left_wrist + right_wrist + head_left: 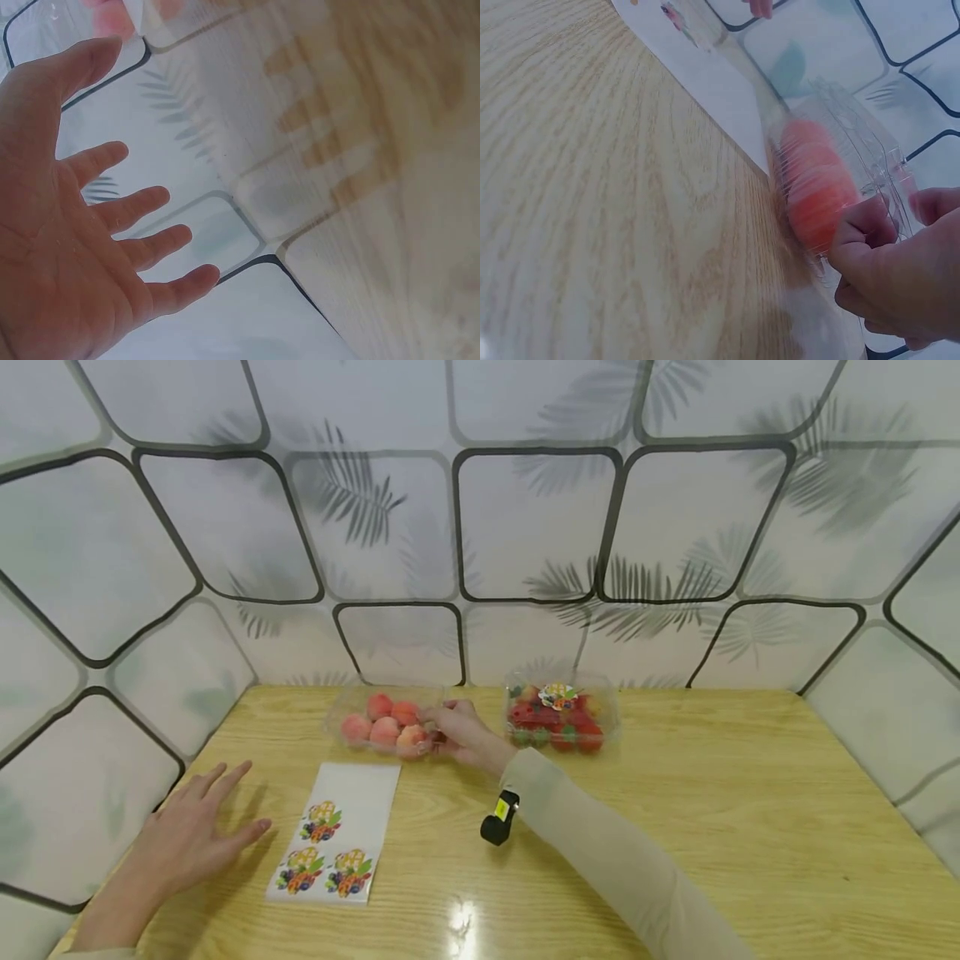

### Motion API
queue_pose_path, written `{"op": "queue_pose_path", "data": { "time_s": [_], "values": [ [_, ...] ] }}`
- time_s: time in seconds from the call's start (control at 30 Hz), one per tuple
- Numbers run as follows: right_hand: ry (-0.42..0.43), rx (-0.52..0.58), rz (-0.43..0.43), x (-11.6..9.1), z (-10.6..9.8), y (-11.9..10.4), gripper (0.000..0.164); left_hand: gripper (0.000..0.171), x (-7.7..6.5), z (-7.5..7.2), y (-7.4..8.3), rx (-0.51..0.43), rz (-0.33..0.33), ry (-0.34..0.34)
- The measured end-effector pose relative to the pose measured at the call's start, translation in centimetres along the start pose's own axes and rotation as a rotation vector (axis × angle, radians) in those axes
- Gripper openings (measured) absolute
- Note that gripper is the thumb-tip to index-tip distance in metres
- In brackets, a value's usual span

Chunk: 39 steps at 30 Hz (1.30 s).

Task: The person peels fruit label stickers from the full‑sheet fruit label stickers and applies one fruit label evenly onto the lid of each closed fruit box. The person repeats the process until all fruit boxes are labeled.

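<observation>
Just left of centre in the head view, near the back of the table (675,827), sits a clear plastic box (339,706) with pink peaches (385,732) inside, and I've got it by its right end! My right hand (468,735) has that end clamped, fingers curled against the plastic rim. Over at lower left, my left hand (191,827) holds nothing, fingers spread well apart, palm above the wood.

How does it handle? I'd judge the walls thin, springy and slick, with most of the weight in the fruit. Peaches bruise, so no squeezing the middle; the stiff rim or the two ends look like the place to hold. Whether the lid is latched, I can't tell.

Now the labels! Beside my left hand lies a white sheet (360,810) with three fruit stickers (321,821), colourful fruit under orange lettering too small for me to read. Right of centre, the strawberry box (617,718) wears a similar label (557,697) on top, equally unreadable. On the peach box, no label that I can make out, and no brand legible anywhere!
</observation>
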State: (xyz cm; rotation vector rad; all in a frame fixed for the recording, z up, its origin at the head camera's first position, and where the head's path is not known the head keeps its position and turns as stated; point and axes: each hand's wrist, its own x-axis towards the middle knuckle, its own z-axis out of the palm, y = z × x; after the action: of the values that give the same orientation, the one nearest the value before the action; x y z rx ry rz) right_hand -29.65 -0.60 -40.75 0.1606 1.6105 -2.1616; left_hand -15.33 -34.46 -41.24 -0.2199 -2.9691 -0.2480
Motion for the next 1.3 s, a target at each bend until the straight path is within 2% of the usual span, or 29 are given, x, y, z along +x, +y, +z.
{"op": "queue_pose_path", "data": {
  "time_s": [0.2, 0.43, 0.67, 0.8, 1.13, 1.3],
  "values": [
    [-0.017, 0.006, 0.01, -0.2, 0.0, 0.1, 0.016, 0.09, -0.2, 0.1, -0.2, 0.004, 0.001, 0.005],
    [-0.035, 0.009, -0.003, -0.5, 0.0, -0.1, 0.016, 0.09, -0.2, 0.1, -0.1, 0.014, 0.014, 0.028],
    [-0.038, -0.002, -0.019, -1.1, 0.1, -0.3, 0.011, 0.089, -0.1, 0.2, 0.0, 0.01, 0.018, 0.019],
    [-0.033, 0.007, -0.023, -1.5, 0.0, -0.4, 0.015, 0.088, -0.1, 0.3, 0.1, 0.02, 0.021, 0.033],
    [-0.037, -0.002, -0.014, -3.5, -0.5, -1.2, 0.036, 0.086, 0.0, 0.1, 0.5, 0.032, 0.02, -0.005],
    [-0.038, -0.013, -0.012, -4.5, -0.7, -1.4, 0.037, 0.086, 0.1, -0.1, 1.2, 0.023, 0.028, -0.002]
  ]
}}
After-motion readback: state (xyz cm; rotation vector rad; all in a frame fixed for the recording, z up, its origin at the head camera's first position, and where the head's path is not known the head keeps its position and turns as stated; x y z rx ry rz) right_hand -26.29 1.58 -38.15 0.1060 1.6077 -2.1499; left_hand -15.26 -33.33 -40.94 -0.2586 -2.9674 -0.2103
